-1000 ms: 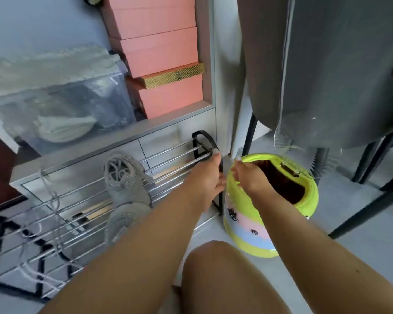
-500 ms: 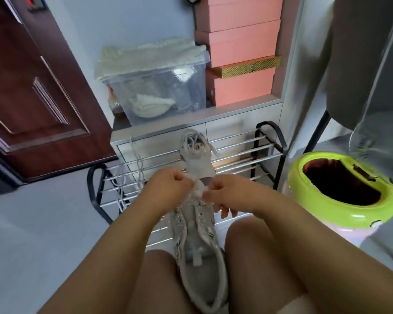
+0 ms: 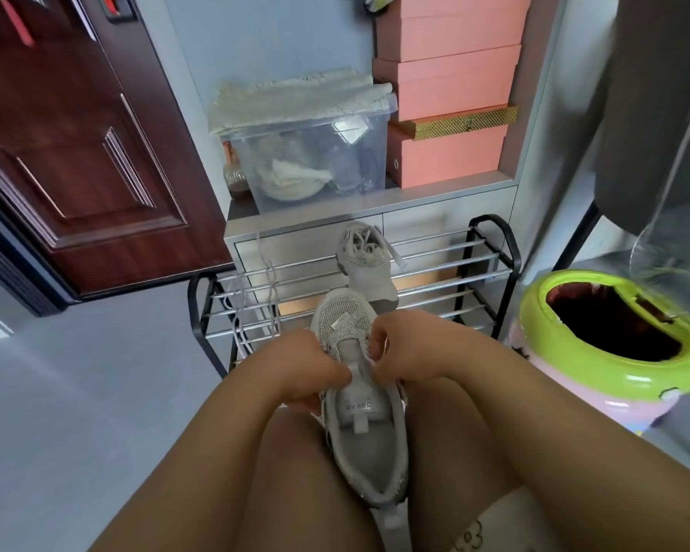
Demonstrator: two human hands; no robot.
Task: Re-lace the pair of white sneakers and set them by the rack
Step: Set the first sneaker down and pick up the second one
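Both hands are curled on the pale grey-white sparkly sneaker [image 3: 361, 396] that lies between the person's knees, toe pointing at the rack. The left hand [image 3: 315, 368] grips its left side near the tongue. The right hand [image 3: 405, 352] pinches its right edge by the lace holes. If a lace end is in the fingers, I cannot tell.

1 second ago the hands were up by the end of the black and silver wire shoe rack [image 3: 490, 249], near the green-topped round bin with the dark bag [image 3: 610, 332], and no shoe lay on the lap. Half a second ago the shoe was already between the knees, with both hands pinching at the top of the tongue. Now the hands sit a bit lower and wider on the shoe. So I think the lacing of this shoe is only starting.

This shoe has no lace in it that I can see. Its tongue is bare and the inside is open. It has a mesh toe with shiny bits and a small label.

The other grey-white sneaker [image 3: 365, 264] stands on the rack's top bars, with a lace in it. A loose white wavy shoelace [image 3: 269, 280] hangs over the rack's left end, likely the one for this shoe.
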